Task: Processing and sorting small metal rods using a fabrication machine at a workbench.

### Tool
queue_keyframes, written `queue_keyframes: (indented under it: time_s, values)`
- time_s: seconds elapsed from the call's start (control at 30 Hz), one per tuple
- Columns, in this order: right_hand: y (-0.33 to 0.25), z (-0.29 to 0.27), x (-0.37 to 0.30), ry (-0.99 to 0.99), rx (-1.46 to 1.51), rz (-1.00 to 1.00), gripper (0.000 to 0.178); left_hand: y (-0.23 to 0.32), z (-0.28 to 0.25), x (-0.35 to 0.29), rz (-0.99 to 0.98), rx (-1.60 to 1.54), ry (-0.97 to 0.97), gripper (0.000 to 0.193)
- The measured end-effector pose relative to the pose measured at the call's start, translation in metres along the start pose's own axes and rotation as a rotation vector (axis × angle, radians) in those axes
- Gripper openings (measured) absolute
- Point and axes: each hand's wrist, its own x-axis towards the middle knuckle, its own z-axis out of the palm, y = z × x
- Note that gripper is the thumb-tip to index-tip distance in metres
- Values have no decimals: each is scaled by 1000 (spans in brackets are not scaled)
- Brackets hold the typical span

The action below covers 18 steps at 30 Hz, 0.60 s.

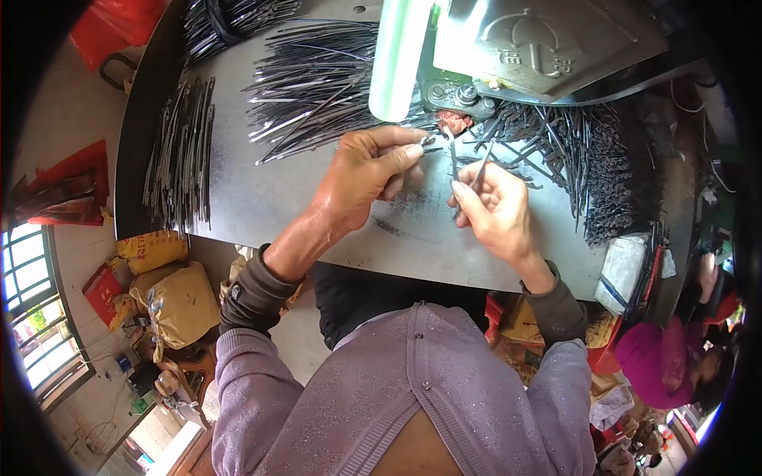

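Note:
My left hand is closed in a pinch, thumb against forefinger. A small dark, shiny piece shows at its fingertips; its exact kind is too small to make out. To its right, my right hand is closed around a slim two-pronged metal tool, much like tweezers, with the prongs spread apart and pointing away from me. One prong tip is close to the left fingertips, beside a crumpled reddish lump. Both hands are just above the grey metal tabletop.
Thin dark strips lie in a heap behind my left hand, with another bundle farther left. Dark, rough-ended strips are piled at right. A bright tube lamp and metal machine stand behind. A wrapped white block rests at the right edge.

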Motion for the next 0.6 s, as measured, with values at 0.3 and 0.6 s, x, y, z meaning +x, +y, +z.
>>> queue_keyframes:
  time_s: [0.3,0.6]
  values:
    - [-4,-2,16,-18,44,81,14,-5,3,11,-22,-94,-7,25]
    - [-2,-1,19,-7,20,61,14,-5,8,15,-16,-113,-29,24]
